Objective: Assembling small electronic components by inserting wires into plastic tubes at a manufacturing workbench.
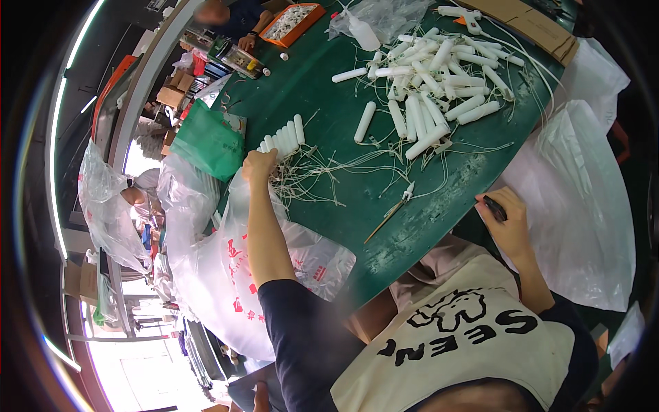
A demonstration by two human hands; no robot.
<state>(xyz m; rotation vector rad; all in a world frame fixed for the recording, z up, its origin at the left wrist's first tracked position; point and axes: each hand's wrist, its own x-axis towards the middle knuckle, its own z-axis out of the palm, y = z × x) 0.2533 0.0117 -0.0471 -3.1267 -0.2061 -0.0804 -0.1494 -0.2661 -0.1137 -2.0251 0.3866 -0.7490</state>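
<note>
My left hand point(259, 165) reaches across the table with its fingers closed at the near end of a row of white candle-like tubes point(288, 137). It grips the end tube, though the fingertips are partly hidden. Thin pale wires point(312, 175) trail from that row over the tabletop. At the table's near edge, my right hand point(508, 223) is wrapped round a small black object point(495, 209) whose kind I cannot make out. A big heap of similar white tubes point(432, 75) with wires lies farther off to the right. Between the hands rests a thin brown stick point(384, 222) with a white tip.
A white glue gun point(470, 19) and its cord lie beyond the heap, near a white squeeze bottle point(364, 33). Plastic bags point(233, 275) hang at the left edge, beside a green bag point(209, 141). Another person point(237, 17) sits across by an orange tray point(314, 14).
</note>
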